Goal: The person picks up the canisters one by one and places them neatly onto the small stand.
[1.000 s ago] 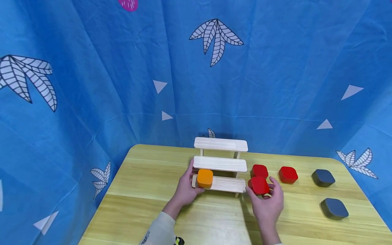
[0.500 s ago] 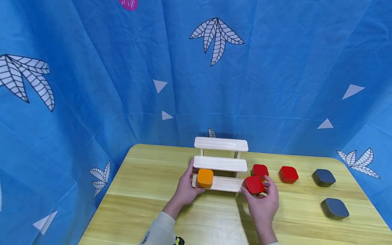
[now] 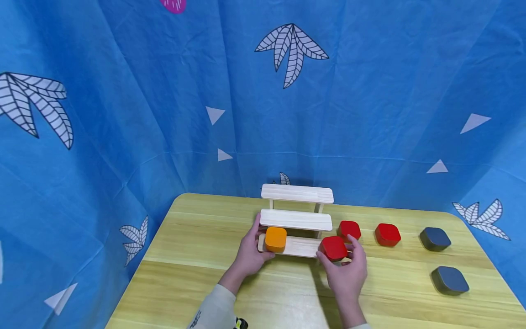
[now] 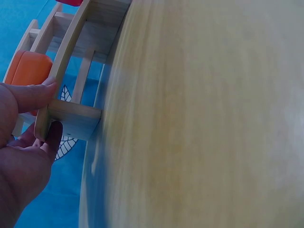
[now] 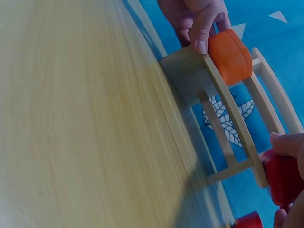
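A three-tier wooden display stand (image 3: 303, 246) stands on the table. My left hand (image 3: 248, 256) grips the left end of its lowest board, thumb on top and fingers underneath in the left wrist view. Beside that thumb, an orange rounded-square box (image 3: 276, 239) sits on the lowest board; a lid seam shows on the box (image 5: 230, 56) in the right wrist view. My right hand (image 3: 349, 276) holds a red rounded-square box (image 3: 333, 248) between thumb and fingers, at the right end of the same board. The two upper boards (image 3: 296, 220) carry nothing.
Another red box (image 3: 350, 230) stands on the table just behind my right hand, and a further red box (image 3: 387, 235) lies to its right. Two dark grey boxes (image 3: 434, 239) lie at the far right. A blue patterned curtain (image 3: 370, 114) hangs behind the table (image 3: 197, 219).
My right hand has moved left with the red box, from beyond the stand's right end to over the lowest board. The left hand and orange box have stayed in place.
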The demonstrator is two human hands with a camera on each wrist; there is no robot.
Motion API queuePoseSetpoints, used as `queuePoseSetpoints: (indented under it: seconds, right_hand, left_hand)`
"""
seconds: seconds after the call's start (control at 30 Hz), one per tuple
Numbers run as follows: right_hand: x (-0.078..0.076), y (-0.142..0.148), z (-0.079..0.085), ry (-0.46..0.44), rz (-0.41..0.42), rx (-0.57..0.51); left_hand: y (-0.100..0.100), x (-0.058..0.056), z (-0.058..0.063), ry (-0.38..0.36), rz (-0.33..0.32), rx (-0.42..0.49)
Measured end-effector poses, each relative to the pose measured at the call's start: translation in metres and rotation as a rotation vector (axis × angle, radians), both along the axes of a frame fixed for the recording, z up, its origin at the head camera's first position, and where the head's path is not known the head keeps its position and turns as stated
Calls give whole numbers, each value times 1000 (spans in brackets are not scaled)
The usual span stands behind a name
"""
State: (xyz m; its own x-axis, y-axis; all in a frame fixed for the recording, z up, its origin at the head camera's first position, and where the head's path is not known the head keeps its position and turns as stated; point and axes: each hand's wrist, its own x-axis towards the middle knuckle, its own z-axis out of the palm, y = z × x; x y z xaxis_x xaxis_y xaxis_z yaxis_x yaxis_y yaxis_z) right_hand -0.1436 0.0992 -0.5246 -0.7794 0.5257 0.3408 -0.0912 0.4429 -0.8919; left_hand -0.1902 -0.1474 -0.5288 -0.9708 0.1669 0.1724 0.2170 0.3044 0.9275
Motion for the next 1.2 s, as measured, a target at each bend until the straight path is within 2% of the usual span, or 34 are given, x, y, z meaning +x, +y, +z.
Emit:
queuePoseSetpoints:
  seconds: [0.3, 0.77, 1.2]
  right_hand:
    - [-1, -10, 1, 12, 13, 36]
    - [-7, -18, -1, 32, 44, 10]
    - [-9, -29, -1, 2, 58, 33]
  left_hand:
    - [0, 0, -1, 2, -3, 7]
    - [0, -1, 1, -4, 4, -16]
    - [-2, -3, -3, 6, -10, 2]
